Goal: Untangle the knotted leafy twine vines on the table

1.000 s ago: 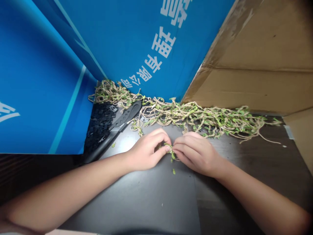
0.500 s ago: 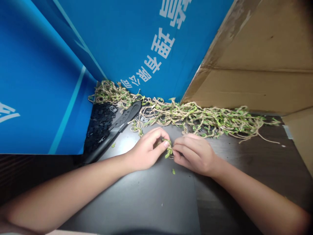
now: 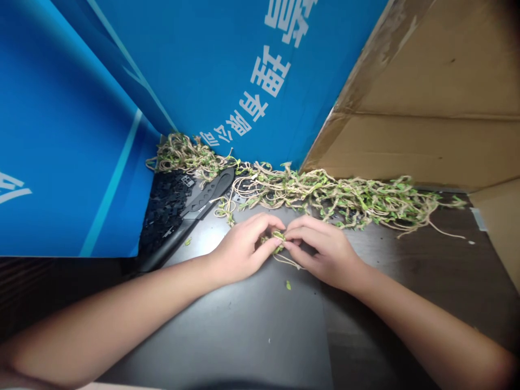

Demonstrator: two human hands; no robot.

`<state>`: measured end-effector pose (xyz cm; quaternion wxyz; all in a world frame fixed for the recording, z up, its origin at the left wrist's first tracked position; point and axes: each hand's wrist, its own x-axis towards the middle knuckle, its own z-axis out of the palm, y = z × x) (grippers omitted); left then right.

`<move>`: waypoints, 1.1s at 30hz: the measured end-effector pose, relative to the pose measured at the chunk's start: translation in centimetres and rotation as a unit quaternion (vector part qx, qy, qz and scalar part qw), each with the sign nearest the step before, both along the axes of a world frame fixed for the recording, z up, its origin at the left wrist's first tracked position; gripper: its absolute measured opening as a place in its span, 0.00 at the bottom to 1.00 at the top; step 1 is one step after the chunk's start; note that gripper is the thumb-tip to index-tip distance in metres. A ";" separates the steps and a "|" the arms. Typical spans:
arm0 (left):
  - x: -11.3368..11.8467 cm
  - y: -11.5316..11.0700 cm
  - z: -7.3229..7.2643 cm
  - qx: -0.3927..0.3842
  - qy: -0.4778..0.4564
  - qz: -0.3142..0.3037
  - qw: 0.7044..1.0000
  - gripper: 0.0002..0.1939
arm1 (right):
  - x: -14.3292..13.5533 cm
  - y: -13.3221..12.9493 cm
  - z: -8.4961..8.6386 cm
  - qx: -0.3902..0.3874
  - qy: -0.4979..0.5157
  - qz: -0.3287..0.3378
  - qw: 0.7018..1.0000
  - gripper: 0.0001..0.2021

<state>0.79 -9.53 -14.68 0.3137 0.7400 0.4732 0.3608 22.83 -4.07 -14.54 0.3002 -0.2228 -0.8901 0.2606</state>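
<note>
Between my two hands is a small piece of leafy twine [image 3: 279,236], beige cord with little green leaves. My left hand [image 3: 247,246] pinches it between thumb and fingers. From the other side my right hand [image 3: 325,249] closes on it, fingertips touching the left ones. A loose end of beige cord [image 3: 289,262] hangs below the fingers, over the grey mat [image 3: 227,336]. Just behind the hands lies a long tangled heap of leafy twine [image 3: 349,197]. Part of the held piece is hidden by my fingers.
Blue printed panels [image 3: 227,65] stand behind and left; a cardboard box wall [image 3: 426,146] rises at right. Another twine bundle [image 3: 184,154] sits in the corner. A black long-handled tool [image 3: 190,219] lies among small black pieces [image 3: 160,203]. One loose leaf [image 3: 288,284] rests on the mat.
My right fingers have shifted up and left onto the leafy twine, meeting my left fingertips. The leaves that hung down are now gathered between the fingers, and a cord end shows below.
</note>
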 end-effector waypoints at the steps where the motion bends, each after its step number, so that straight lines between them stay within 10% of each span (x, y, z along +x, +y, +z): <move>1: 0.0 0.0 0.0 -0.002 0.005 0.003 1.000 0.10 | 0.0 0.0 0.0 0.004 0.000 -0.002 1.000 0.05; 25: 0.7 -0.2 0.3 -0.085 -0.068 0.036 0.993 0.12 | -1.0 -0.9 1.1 -0.111 0.067 -0.007 0.992 0.06; 33: 0.5 -0.1 -0.1 -0.103 -0.110 0.034 0.988 0.13 | -0.2 -0.7 0.4 0.175 -0.058 -0.029 0.982 0.10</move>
